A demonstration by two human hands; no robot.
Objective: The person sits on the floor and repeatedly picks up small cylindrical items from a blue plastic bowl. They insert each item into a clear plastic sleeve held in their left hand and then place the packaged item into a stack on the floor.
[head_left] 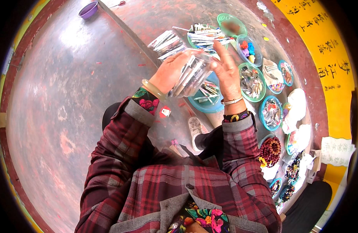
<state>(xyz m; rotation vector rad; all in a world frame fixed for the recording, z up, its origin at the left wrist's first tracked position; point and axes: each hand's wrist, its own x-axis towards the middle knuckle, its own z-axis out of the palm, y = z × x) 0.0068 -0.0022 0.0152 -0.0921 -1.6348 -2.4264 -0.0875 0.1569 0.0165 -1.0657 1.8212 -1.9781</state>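
Observation:
My left hand (172, 73) is closed on the upper edge of a clear plastic bag (193, 73) with several pens inside. The bag hangs tilted above a blue basin (210, 105) that holds more pens. To the bag's right is my right hand (228, 75), fingers apart and pointing away from me. Its thumb tip is beside the bag, and I cannot tell whether they touch. Beyond the hands, a bundle of wrapped pens (167, 43) lies by a green basin (191, 39) heaped with pens.
Basins of small goods line the right, among them a green one (252, 91), a blue one (270, 120) and one with dark red beads (270, 150). White bags (296, 103) stand by the wall. A purple basin (88, 10) sits far left. Another person's dark-clothed leg (313, 202) shows lower right.

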